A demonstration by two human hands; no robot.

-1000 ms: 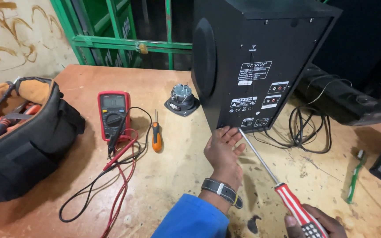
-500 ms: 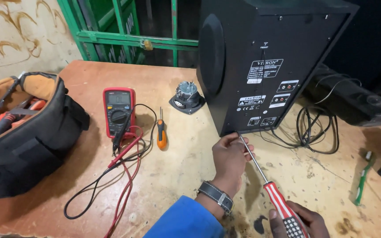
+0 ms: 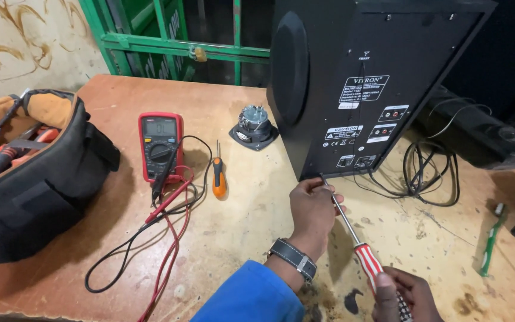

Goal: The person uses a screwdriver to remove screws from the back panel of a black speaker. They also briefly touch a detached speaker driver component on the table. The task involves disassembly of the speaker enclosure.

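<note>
Left hand [image 3: 312, 206]: fingers curled, pinching the metal shaft of the screwdriver [image 3: 353, 238] near its tip, which meets the lower back edge of the black speaker box [image 3: 353, 89]. Right hand [image 3: 403, 295]: closed around the red-and-white striped handle at the bottom of view. Speaker box stands upright on the worktop [image 3: 257, 203]. Further left: small orange screwdriver [image 3: 218, 179], red multimeter [image 3: 160, 145] with leads, black tool bag [image 3: 37, 179]. Coiled black cable [image 3: 430, 173] lies right of the box.
</note>
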